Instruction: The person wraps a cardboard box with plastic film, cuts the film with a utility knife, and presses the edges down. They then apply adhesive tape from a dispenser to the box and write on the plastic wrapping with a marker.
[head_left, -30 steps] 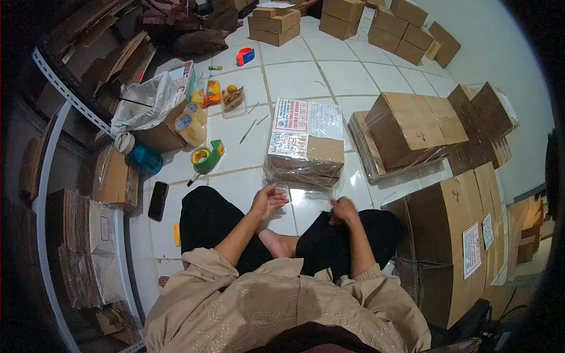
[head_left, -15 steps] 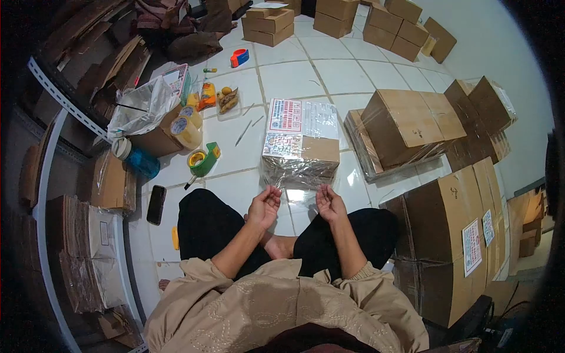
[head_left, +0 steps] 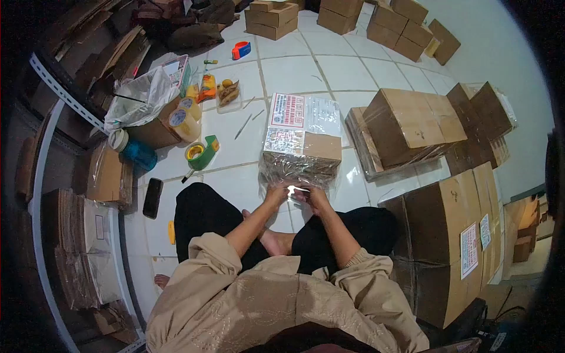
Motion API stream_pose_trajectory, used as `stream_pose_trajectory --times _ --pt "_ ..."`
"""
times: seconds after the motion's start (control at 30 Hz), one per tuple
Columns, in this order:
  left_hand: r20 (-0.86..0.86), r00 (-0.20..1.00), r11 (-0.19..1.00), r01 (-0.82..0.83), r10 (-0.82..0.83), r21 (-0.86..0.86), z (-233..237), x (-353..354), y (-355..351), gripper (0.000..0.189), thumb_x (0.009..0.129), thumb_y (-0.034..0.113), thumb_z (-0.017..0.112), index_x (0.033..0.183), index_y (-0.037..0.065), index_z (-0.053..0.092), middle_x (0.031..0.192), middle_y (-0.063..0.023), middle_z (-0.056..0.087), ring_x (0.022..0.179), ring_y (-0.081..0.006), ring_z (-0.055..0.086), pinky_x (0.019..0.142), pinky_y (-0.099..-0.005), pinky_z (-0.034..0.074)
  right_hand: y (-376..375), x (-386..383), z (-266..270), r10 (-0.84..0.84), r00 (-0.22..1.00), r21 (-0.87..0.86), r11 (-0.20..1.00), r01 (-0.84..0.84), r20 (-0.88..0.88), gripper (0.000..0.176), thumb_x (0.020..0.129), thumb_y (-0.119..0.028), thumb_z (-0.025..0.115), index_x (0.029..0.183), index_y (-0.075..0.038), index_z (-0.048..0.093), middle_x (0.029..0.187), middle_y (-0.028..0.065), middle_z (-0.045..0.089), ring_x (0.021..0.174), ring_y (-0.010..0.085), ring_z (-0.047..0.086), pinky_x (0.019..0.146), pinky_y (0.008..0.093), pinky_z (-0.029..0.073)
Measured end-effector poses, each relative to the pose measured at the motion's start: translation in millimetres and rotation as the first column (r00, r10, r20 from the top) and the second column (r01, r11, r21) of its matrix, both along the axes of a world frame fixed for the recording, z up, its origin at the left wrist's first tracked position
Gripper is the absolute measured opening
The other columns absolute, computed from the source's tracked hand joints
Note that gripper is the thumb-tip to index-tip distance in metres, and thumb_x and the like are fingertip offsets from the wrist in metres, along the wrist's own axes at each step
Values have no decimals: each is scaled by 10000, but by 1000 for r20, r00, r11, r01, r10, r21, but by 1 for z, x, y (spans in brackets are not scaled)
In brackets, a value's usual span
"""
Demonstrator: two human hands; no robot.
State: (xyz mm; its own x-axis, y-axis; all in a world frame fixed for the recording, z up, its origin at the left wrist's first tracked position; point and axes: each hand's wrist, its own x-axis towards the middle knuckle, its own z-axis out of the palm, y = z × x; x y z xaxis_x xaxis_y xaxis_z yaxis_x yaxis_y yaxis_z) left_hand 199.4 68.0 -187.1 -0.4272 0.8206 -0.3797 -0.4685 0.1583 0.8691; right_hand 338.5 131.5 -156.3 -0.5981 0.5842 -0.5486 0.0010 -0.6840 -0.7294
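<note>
A cardboard box (head_left: pixel 322 147) wrapped in clear plastic stands on the floor before my crossed legs. Red-and-white printed labels (head_left: pixel 288 110) show through the wrap on its top. Loose, shiny plastic wrap (head_left: pixel 294 173) hangs at the near side of the box. My left hand (head_left: pixel 277 193) and my right hand (head_left: pixel 313 199) have come close together there, low at the near edge. Their fingers are curled on the film, partly hidden by glare and by the hands themselves.
Left of the box lie a green tape dispenser (head_left: pixel 202 153), clear tape rolls (head_left: pixel 186 119), a phone (head_left: pixel 153 198) and a blue bottle (head_left: pixel 139 153). A pen-like cutter (head_left: pixel 242 126) lies nearby. Large cartons (head_left: pixel 438 235) stand close on my right, a metal shelf (head_left: pixel 44 176) on my left.
Both hands have moved inward from the box's two near corners and now almost meet at the middle of its near side. The view has shifted slightly; the box stays in place.
</note>
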Motion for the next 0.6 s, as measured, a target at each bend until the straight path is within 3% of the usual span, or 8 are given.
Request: stream_pose_trajectory --times 0.1,0.17,0.23,0.33,0.43,0.47,0.57,0.6 --pt "224 922 946 -285 314 -153 25 -2 4 388 854 258 492 1171 43 431 764 -74 538 624 -152 525 487 -232 425 17 3 -31 -218 976 -19 976 217 -8 314 845 -200 448 1069 18 476 1008 137 555 821 225 571 698 330 503" --pt "60 945 872 -271 322 -407 50 9 -9 695 814 390 553 1327 65 214 1122 -128 444 773 -231 537 581 -329 482 16 15 -48 -513 858 -178 843 507 10 388 853 -292 433 1143 -33 421 1081 148 519 826 241 564 669 364 504" --pt "-63 947 895 -317 314 -315 4 16 -20 771 784 356 607 1341 68 157 1111 -146 435 793 -246 536 540 -326 479 2 13 -27 -655 748 -64 746 663 109 473 846 -389 428 1225 -123 334 1131 135 472 878 252 536 690 391 475" --pt "-713 668 821 -518 213 -240 -17 22 -25 883 676 271 725 1319 33 170 1144 -211 366 999 -317 423 792 -403 407 -8 11 -15 -700 703 30 711 703 125 671 804 -577 431 1282 -134 271 1199 136 421 1071 242 428 880 388 333" --pt "-781 501 807 -591 372 6 -2 7 -7 825 612 279 768 1201 -34 284 1112 -214 374 1047 -323 362 899 -427 298 -1 13 -51 -612 788 -78 791 607 -72 777 787 -634 402 1281 -47 281 1238 148 397 1133 234 385 930 356 291" --pt "-847 313 763 -627 431 156 0 -3 -1 722 557 202 783 1104 15 351 1020 -209 420 974 -343 411 844 -428 331 -2 12 -50 -609 789 -74 793 605 -79 777 787 -634 402 1281 -47 281 1238 148 397 1133 234 385 930 356 291" --pt "-862 460 889 -457 212 -26 13 -30 -10 546 571 89 714 1016 61 398 901 -172 468 873 -339 470 753 -419 378 -3 11 -24 -550 826 -191 830 524 -122 808 786 -661 357 1237 9 330 1218 149 416 1150 215 375 955 323 278" --pt "-914 383 934 -357 136 -11 6 -39 -13 307 594 29 622 855 62 464 775 -135 505 738 -334 509 665 -417 411 -7 12 -12 -574 815 -90 819 567 -86 765 810 -637 327 1241 -5 329 1217 151 416 1155 219 380 943 329 304"
